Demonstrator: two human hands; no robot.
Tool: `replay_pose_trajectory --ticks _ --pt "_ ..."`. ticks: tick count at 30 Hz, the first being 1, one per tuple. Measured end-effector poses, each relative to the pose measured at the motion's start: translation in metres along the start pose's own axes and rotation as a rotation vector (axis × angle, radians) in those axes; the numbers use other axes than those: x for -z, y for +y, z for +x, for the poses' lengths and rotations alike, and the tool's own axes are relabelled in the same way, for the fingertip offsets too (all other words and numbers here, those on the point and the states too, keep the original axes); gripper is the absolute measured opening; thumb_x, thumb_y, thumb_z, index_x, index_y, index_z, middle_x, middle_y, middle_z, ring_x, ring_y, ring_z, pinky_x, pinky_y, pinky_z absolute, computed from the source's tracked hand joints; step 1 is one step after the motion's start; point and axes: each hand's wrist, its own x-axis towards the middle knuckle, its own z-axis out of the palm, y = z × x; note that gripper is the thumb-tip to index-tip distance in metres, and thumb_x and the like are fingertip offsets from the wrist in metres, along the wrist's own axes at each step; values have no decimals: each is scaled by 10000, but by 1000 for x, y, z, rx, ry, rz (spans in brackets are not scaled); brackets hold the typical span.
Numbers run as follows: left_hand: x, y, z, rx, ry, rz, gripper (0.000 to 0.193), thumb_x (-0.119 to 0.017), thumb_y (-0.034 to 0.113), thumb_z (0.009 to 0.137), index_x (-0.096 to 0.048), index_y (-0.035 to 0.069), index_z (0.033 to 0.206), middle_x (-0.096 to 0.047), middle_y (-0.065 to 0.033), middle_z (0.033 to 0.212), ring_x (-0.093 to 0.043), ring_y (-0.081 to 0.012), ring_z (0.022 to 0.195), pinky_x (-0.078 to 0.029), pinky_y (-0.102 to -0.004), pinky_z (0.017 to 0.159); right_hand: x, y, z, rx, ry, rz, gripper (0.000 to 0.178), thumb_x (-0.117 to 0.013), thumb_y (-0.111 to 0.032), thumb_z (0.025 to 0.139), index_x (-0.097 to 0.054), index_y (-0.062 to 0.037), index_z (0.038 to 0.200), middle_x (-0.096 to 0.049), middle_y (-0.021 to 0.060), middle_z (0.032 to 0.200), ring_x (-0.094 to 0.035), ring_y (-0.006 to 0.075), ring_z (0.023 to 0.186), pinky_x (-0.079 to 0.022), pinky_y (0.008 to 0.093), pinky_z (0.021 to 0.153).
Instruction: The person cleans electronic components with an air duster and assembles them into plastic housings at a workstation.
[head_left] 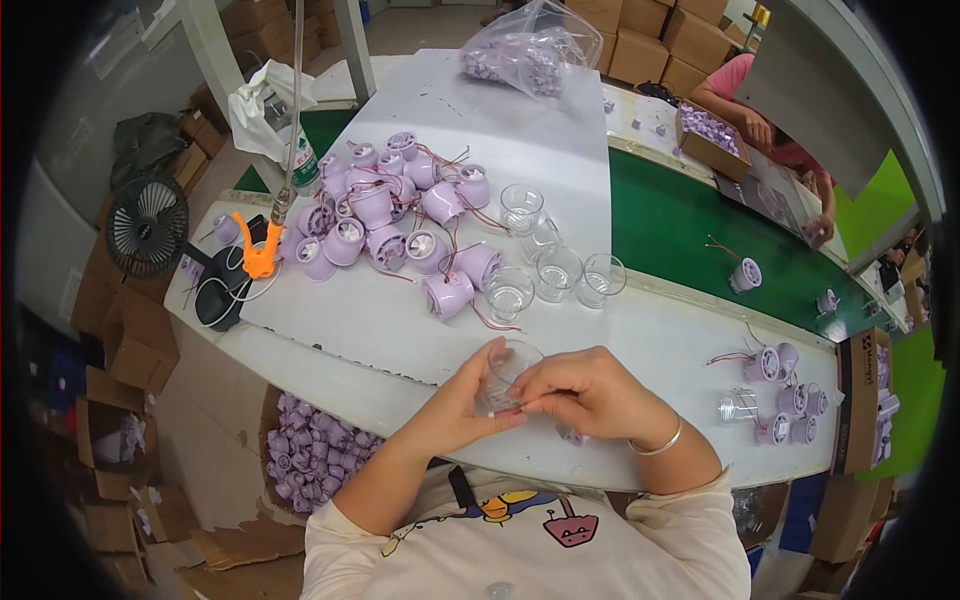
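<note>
My left hand (466,402) is wrapped round a clear plastic cup (514,360) near the table's front edge. The fingers of my right hand (588,388) are pinched together at the cup's lower side. A thin reddish bit shows by the fingertips, too small to name. Part of a small lilac piece (574,437) peeks out under my right hand, mostly hidden. Beyond my hands, several clear cups (510,294) stand or lie together. To their left is a heap of lilac motor housings (372,206) with red and black wires.
An orange air gun (262,250) hangs at the left beside a black fan (147,227). A box of lilac parts (315,450) sits below the table edge. More housings (792,400) stand at the right by a carton (856,400). A green conveyor (670,215) runs behind; a co-worker's arm (735,115) reaches over there.
</note>
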Motion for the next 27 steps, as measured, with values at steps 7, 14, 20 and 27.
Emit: replay_pose_trajectory --ticks 7,14,20,27 --pt "7 14 -9 -274 222 159 787 -838 26 662 -409 63 1321 -361 -122 1198 -495 -223 1052 -501 -341 913 -4 -3 -1 -72 388 329 18 -640 -9 864 -629 3 872 -604 2 790 -385 -12 561 -323 163 496" --pt "7 16 -19 -415 338 343 770 -767 -55 707 -339 77 1333 -314 -148 1246 -528 -200 990 -492 -321 851 -16 -1 2 -398 260 425 25 -626 -10 879 -629 15 884 -569 -58 705 -427 -22 580 -316 155 497" --pt "2 18 -19 -469 298 222 775 -766 49 727 -304 58 1350 -288 -156 1288 -492 -199 1024 -462 -335 870 -25 3 5 -419 188 573 64 -630 -41 895 -636 22 896 -582 -41 734 -483 -14 626 -385 154 531" --pt "-2 11 -23 -417 214 7 695 -718 80 778 -312 17 1338 -290 -175 1274 -436 -242 1131 -453 -345 919 -25 4 5 -321 97 679 57 -626 -27 894 -656 13 922 -614 -27 761 -515 -4 654 -400 162 543"
